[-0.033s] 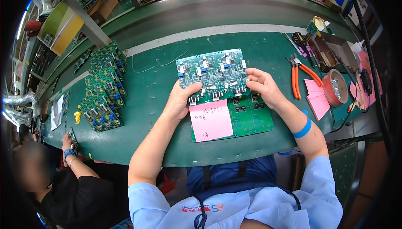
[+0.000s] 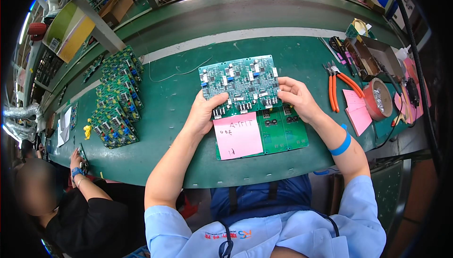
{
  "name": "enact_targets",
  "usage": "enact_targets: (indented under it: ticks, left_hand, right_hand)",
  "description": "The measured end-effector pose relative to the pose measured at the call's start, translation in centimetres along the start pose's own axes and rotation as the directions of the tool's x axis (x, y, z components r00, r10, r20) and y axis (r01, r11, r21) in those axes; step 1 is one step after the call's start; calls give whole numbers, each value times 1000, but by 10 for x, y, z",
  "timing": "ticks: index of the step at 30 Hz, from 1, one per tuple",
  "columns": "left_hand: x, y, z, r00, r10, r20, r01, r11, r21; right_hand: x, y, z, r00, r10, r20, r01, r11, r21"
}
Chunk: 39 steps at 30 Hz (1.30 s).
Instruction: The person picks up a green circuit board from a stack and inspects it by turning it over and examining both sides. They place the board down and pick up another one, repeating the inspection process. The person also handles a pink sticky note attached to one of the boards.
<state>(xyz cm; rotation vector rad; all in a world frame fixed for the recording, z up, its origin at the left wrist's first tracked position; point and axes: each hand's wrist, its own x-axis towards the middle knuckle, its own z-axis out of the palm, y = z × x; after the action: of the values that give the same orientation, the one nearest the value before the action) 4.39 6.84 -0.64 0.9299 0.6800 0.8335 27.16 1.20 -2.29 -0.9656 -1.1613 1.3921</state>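
Observation:
A green circuit board (image 2: 239,84) crowded with chips and connectors is held up between my two hands. My left hand (image 2: 204,112) grips its left edge with the thumb on top, while my right hand (image 2: 299,98) holds the right edge between thumb and fingers. Beneath its near side, on the table, lies a second green circuit board (image 2: 286,137) with small displays and black parts. A pink paper note (image 2: 238,137) with handwriting covers the left part of that lower board. The fingers under the held board are hidden.
Orange-handled pliers (image 2: 333,88), pink papers (image 2: 356,112), a round red tub (image 2: 379,98) and a brown box (image 2: 370,55) are at the right. Several upright circuit boards (image 2: 115,123) stand in a row at the left. A co-worker's hand (image 2: 76,160) is at the table's left edge.

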Motion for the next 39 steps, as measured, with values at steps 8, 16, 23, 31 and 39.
enact_targets:
  ticks: [8, 16, 23, 31, 39]
  left_hand:
    - [1, -4, -2, 998, 66, 5, -67, 994, 92]
    - [-4, -4, 5, 984, 178, -10, -172, 961, 217]
    - [-4, -4, 3, 987, 160, -1, -157, 967, 199]
    - [1, 1, -1, 999, -10, 31, 13, 996, -89]
    - [1, 0, -2, 999, -26, 21, 28, 995, -98]
  right_hand:
    - [2, 6, -2, 998, 45, -41, -48, 996, -74]
    - [3, 8, -2, 997, 44, -58, -51, 992, -112]
    - [3, 8, -3, 999, 1, -36, -5, 994, -112]
    - [-2, -4, 3, 996, -82, 18, 82, 997, 9]
    - [-1, -4, 3, 998, -56, 14, 56, 998, -15]
